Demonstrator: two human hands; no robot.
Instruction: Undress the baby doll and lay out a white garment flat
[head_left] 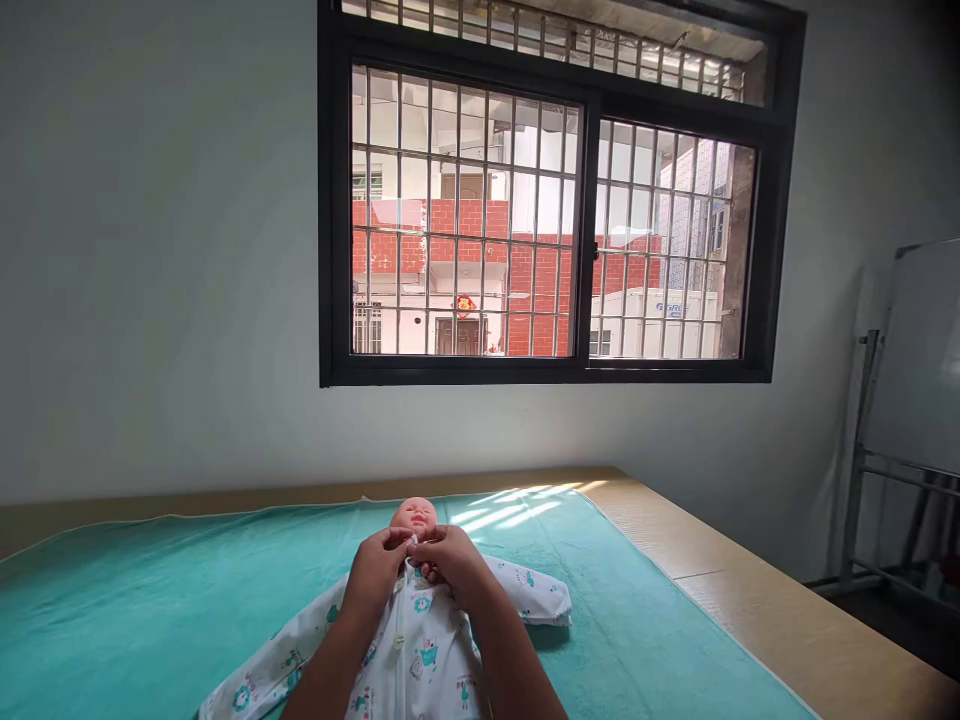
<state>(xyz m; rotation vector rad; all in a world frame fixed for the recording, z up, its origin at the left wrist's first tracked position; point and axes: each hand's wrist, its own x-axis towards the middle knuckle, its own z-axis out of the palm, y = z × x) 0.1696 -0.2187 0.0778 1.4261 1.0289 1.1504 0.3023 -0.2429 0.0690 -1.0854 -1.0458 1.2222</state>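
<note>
A: Where are the hands?

B: Both at the collar of the printed baby shirt (420,650) on one baby doll (415,516), which lies face up on the teal sheet (150,600), near the middle. The left hand (375,572) and right hand (450,562) each pinch the neckline, fingertips meeting.

A: What step is it?

B: I judge it to be fastening the top button; aligning it with its hole calls for fine fingerwork. One more button (399,640) shows below. One window (551,200) behind, one whiteboard (919,360) at the right.

A plain room, likely in a home — bare white wall (150,250); barred window (547,210) facing brick buildings; a low platform (750,590) spread with a teal sheet (150,600).
</note>
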